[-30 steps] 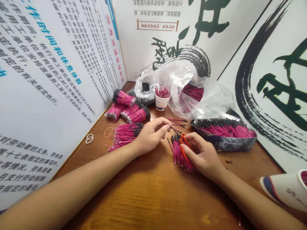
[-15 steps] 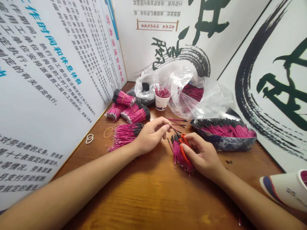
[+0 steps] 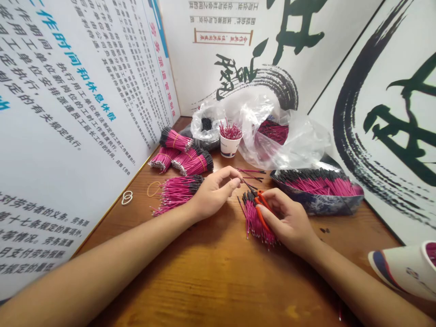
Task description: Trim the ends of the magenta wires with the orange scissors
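Observation:
My left hand (image 3: pixel 221 190) is closed, thumb and forefinger pinching a thin wire (image 3: pixel 242 180); most of that wire is hidden by the fingers. Wrapped in my right hand (image 3: pixel 288 218) are orange-handled pliers (image 3: pixel 261 205), their dark narrow jaws pointing at the pinched wire. Whether the jaws touch it I cannot tell. Below the pliers lies a loose pile of pink wires with black ends (image 3: pixel 254 222), partly covered by my right hand. Beside my left wrist is a wider row of similar wires (image 3: pixel 177 193).
Banded wire bundles (image 3: pixel 187 156) lie at the back left, near a paper cup of wires (image 3: pixel 230 145). Clear plastic bags (image 3: pixel 296 141) stand behind. A dark tray (image 3: pixel 327 204) full of wires is at right. Another cup (image 3: pixel 398 270) lies tipped nearer me. Panels enclose the table.
Almost nothing differs; both hands, the pliers and the pinched wire stay in nearly the same place.

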`<state>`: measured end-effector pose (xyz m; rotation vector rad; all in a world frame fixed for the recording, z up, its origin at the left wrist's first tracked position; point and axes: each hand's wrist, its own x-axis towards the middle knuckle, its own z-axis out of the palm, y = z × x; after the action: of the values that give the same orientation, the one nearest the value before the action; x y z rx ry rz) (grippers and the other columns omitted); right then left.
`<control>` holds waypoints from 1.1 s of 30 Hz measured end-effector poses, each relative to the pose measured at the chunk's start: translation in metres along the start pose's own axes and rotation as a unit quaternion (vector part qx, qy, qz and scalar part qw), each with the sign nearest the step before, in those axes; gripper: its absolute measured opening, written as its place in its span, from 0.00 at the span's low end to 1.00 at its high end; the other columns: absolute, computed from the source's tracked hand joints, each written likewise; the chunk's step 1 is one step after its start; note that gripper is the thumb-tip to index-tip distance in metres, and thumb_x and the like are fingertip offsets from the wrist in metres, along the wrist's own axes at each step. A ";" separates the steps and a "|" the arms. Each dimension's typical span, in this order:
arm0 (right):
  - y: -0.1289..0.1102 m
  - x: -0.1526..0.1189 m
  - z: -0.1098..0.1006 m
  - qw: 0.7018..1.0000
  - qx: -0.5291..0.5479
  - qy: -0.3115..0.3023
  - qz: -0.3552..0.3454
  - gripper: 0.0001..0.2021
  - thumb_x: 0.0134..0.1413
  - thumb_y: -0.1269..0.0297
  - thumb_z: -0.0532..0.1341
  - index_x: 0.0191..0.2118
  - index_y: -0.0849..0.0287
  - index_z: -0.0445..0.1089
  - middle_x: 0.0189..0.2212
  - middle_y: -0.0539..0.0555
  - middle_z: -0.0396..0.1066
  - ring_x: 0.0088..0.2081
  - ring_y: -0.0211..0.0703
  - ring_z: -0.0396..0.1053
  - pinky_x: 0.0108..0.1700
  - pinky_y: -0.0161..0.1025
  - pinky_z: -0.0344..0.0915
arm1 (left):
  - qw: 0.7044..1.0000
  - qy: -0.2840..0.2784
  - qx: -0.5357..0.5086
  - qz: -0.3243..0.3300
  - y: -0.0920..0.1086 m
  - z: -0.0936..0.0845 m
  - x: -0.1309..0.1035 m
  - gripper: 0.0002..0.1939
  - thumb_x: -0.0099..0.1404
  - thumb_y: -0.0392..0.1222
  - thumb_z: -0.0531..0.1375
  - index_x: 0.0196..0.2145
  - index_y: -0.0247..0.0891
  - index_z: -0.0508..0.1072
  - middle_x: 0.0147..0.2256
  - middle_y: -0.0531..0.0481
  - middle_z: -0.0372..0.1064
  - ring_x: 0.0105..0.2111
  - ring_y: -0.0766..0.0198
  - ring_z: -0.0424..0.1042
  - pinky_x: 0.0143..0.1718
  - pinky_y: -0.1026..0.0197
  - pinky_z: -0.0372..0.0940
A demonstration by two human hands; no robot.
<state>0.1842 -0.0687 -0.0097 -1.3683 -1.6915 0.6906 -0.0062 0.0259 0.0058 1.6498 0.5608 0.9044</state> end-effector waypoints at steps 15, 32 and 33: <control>0.001 -0.001 -0.001 1.000 -0.013 -0.004 -0.001 0.04 0.63 0.61 0.59 0.39 0.55 0.65 0.23 0.46 0.64 0.23 0.37 0.62 0.27 0.34 0.60 | 0.999 0.002 0.033 0.003 0.001 0.000 0.000 0.09 0.69 0.44 0.55 0.34 0.36 0.68 0.27 0.55 0.61 0.26 0.69 0.57 0.30 0.64 0.57; 0.001 0.000 -0.002 0.999 -0.029 -0.005 -0.017 0.05 0.64 0.60 0.57 0.40 0.54 0.66 0.24 0.47 0.65 0.24 0.38 0.63 0.28 0.35 0.62 | 0.999 0.017 0.038 -0.001 0.002 0.000 0.000 0.09 0.69 0.43 0.56 0.34 0.36 0.70 0.27 0.54 0.62 0.26 0.68 0.59 0.30 0.64 0.57; 0.001 0.000 -0.002 0.999 -0.030 -0.005 -0.017 0.05 0.64 0.60 0.57 0.39 0.54 0.66 0.24 0.47 0.65 0.24 0.38 0.63 0.28 0.35 0.61 | 1.000 0.014 0.027 -0.003 0.001 0.000 0.000 0.09 0.69 0.43 0.56 0.34 0.36 0.70 0.27 0.55 0.62 0.26 0.69 0.58 0.29 0.64 0.57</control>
<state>0.1862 -0.0683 -0.0097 -1.3762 -1.7522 0.6333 -0.0065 0.0257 0.0071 1.6852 0.6142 0.9172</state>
